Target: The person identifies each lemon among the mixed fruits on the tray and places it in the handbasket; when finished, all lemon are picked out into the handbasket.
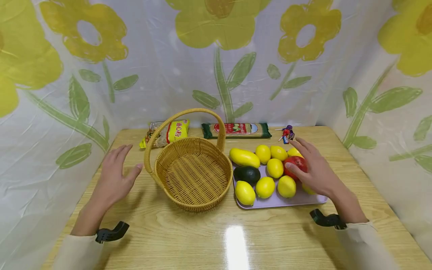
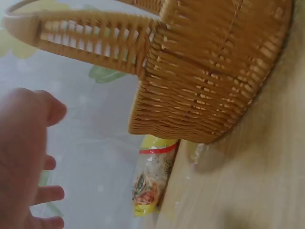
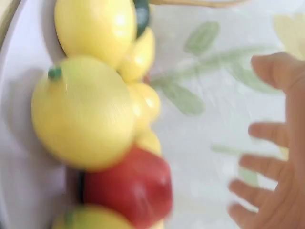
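Observation:
My left hand [image 1: 116,178] hovers left of a wicker basket [image 1: 197,208], fingers spread and holding nothing. The basket stands upright with its tall arched handle raised, and nothing lies inside. Over the right side of a lilac tray [image 1: 280,203] is my right hand [image 1: 315,170], fingers apart and grasping nothing. The tray bears several lemons [image 1: 265,187], a long yellow mango-like fruit [image 1: 244,157], a dark green avocado [image 1: 247,174] and a round red fruit [image 1: 295,160]. In the head view my right hand partly covers the red fruit; the right wrist view shows a gap between them.
Along the back of the wooden table [image 1: 189,240] lie a yellow macaroni bag [image 1: 177,130], a green-ended spaghetti pack [image 1: 236,129] and a few wrapped lollipops [image 1: 288,132]. A flower-printed curtain [image 1: 152,82] encloses the back and sides.

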Demonstrator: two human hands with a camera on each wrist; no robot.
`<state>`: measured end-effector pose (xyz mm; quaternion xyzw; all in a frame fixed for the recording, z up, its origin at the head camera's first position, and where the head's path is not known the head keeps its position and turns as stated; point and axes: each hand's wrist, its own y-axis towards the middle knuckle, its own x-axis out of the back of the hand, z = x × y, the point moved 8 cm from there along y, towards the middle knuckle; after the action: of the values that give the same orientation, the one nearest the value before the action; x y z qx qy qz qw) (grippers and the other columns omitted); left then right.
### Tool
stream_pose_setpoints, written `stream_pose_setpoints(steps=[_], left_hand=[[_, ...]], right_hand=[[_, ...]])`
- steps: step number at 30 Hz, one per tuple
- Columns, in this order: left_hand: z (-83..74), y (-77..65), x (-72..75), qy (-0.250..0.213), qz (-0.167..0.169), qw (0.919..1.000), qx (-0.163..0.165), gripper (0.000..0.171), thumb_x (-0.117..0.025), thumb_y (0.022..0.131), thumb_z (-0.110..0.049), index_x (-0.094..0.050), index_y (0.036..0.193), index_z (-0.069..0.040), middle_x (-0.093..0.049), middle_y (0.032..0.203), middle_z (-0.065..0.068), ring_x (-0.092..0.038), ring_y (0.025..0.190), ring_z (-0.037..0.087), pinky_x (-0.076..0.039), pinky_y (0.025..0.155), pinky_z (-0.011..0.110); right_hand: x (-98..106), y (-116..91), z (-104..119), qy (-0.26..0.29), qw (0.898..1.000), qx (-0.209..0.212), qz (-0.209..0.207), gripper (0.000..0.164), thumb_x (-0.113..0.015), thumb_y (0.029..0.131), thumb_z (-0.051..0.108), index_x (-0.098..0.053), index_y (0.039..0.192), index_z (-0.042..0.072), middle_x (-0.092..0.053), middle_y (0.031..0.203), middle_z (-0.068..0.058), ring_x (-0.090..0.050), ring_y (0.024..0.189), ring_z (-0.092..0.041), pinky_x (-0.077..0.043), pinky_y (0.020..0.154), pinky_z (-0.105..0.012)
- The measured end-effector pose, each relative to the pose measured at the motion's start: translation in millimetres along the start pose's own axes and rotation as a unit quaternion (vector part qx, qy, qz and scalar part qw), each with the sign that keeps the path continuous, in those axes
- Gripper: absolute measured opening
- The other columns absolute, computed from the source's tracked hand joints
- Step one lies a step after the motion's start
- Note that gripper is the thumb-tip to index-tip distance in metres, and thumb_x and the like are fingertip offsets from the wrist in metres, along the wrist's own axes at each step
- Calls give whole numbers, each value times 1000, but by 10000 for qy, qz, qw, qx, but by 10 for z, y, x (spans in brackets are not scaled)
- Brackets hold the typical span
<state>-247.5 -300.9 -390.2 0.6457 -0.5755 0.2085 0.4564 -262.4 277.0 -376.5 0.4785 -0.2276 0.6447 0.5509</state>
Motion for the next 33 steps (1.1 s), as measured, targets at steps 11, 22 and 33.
stream_pose_setpoints(steps=[11, 22, 33], left_hand=[[53, -726, 330, -2989, -1538, 9384, 796, 66, -68, 100, 12, -52, 161, -9, -64, 143, 1, -63, 130, 7, -57, 99, 8], [-352, -1286, -409, -4850, -2269, 8329, 1396, 35, -63, 104, 14, -59, 138, 17, -67, 128, 19, -78, 112, 24, -70, 87, 35], [-846, -1348, -1037, -4659, -1380, 8484, 2100, 51, -66, 104, 9, -55, 153, 1, -49, 149, 12, -64, 126, 22, -65, 98, 21]], right_hand=[[479, -781, -620, 1535, 9864, -445, -371, 43, -73, 106, 9, -67, 148, 12, -69, 139, 20, -58, 126, 16, -48, 97, 1], [296, -1035, -908, 2599, 9629, -331, -645, 45, -70, 100, -12, -64, 145, -8, -74, 141, 10, -67, 130, 1, -55, 103, -7], [-12, -810, -947, 2982, 9520, 27, -685, 45, -71, 97, -17, -63, 141, -15, -72, 145, 4, -62, 136, 1, -48, 115, -9]])
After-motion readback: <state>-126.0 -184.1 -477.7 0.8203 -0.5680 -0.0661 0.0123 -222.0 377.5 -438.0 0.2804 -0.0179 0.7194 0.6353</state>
